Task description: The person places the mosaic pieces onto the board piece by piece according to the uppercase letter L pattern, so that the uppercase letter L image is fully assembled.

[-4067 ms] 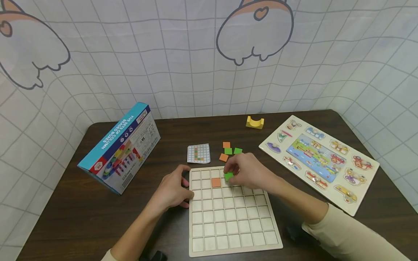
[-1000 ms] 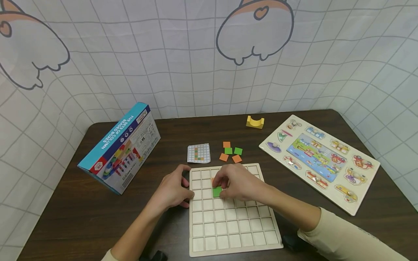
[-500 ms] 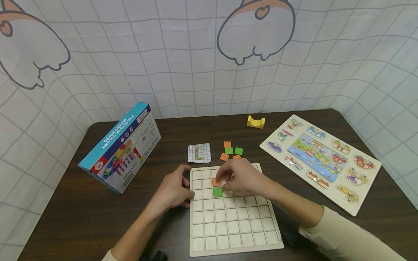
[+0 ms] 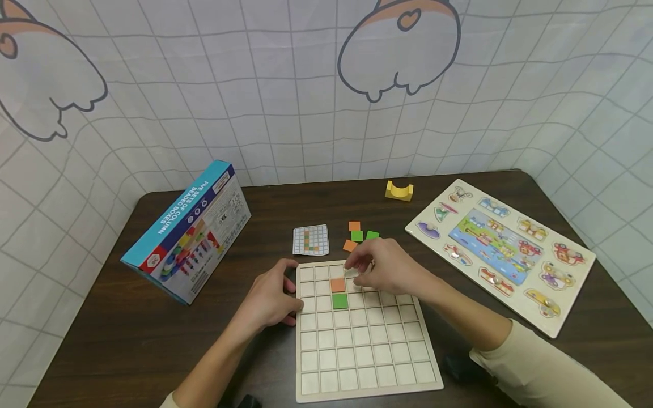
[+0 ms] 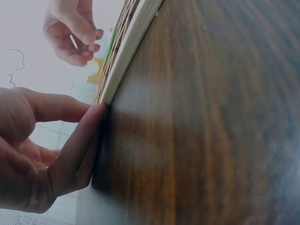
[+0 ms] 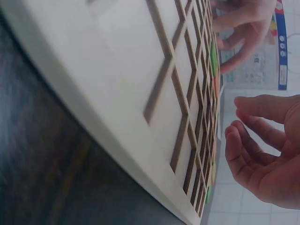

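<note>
The board [image 4: 363, 357] lies flat on the worktop [image 4: 127, 345], touching your left hand [image 4: 267, 297]: its fingers are spread, thumb and index finger resting on the board's left edge. Your right hand [image 4: 390, 269] hangs over the upper part, fingers loosely bent, the thumb apart from the fingertips, pinching nothing. Just beside it, in the third column from your left, an orange tile [image 4: 338, 284] sits in the second row, with a green tile [image 4: 339, 301] directly below. Past the top edge, you can see loose tiles [image 4: 354, 226], two orange and two green, with a pattern card [image 4: 310, 239] left of them. Farther out are a yellow block [image 4: 399, 191], a puzzle [image 4: 512, 221] to your right and a box [image 4: 204, 232] to your left.
</note>
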Tool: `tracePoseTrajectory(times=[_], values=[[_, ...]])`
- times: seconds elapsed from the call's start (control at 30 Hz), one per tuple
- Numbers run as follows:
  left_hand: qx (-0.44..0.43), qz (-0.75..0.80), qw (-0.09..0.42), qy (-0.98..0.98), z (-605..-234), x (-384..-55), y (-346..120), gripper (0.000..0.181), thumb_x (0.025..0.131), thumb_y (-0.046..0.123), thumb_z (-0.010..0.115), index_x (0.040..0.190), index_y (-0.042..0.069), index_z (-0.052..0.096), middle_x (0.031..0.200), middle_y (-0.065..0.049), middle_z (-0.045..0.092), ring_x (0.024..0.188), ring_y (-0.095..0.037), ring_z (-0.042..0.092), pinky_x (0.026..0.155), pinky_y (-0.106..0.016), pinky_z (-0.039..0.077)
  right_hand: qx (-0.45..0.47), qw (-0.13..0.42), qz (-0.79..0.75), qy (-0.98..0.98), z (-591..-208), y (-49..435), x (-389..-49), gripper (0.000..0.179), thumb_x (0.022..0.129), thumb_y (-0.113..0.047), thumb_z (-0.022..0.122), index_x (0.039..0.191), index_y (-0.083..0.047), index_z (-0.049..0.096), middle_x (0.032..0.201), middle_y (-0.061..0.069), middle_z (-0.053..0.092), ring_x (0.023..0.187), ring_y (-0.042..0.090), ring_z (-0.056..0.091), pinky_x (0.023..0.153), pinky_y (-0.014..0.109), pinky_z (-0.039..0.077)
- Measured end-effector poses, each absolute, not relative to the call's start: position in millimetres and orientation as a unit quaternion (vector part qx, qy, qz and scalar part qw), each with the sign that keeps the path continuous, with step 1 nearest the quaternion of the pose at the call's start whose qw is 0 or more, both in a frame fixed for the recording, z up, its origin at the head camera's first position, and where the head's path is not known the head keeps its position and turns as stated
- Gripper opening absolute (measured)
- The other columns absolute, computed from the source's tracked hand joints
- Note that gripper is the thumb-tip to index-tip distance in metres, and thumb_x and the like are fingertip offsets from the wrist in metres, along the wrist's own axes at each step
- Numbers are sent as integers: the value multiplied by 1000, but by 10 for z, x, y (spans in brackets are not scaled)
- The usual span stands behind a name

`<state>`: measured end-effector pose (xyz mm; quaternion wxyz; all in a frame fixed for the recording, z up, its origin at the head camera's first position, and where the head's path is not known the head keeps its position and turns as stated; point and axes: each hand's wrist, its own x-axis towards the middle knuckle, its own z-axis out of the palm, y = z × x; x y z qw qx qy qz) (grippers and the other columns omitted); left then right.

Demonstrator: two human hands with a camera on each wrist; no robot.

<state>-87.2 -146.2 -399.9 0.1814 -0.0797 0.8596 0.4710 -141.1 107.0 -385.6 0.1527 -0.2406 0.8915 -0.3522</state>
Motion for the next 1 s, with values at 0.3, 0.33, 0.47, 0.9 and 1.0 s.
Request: tracePoseTrajectory(times=[0.3,0.33,0.47,0.9,1.0], values=[[-82,465,184,862,-3996,-864,-1455,81,76,-12,77,148,11,48,104,-15,57,62,-22,67,49,-35,64,-232,138,-354,895,-3844,1193,-1513,18,83,-6,80,101,-12,79,91,0,74,81,12,64,70,28,56],[-82,465,184,862,-3995,-863,-1456,81,75,-12,77,148,11,48,104,-15,57,61,-22,67,48,-35,64,-232,136,-355,895,-3843,1204,-1522,18,84,-6,80,101,-12,79,93,1,75,81,12,64,70,28,56],[-80,468,179,861,-3991,-854,-1460,81,75,-13,76,147,12,48,104,-15,57,60,-22,67,48,-36,64,-229,133,-355,897,-3839,1237,-1553,19,84,-6,81,102,-11,79,98,4,76,82,12,64,72,28,57],[-68,484,172,855,-3999,-839,-1490,80,73,-13,79,145,15,55,103,-15,57,63,-22,67,50,-35,65,-213,118,-369,897,-3815,1360,-1647,20,84,-6,81,104,-8,79,93,3,75,83,14,65,76,29,58],[-63,487,172,854,-4009,-846,-1496,84,71,-14,81,146,15,55,103,-15,58,61,-22,67,51,-35,65,-209,114,-367,899,-3806,1388,-1667,20,84,-6,82,104,-8,79,93,2,75,83,15,65,76,30,58]])
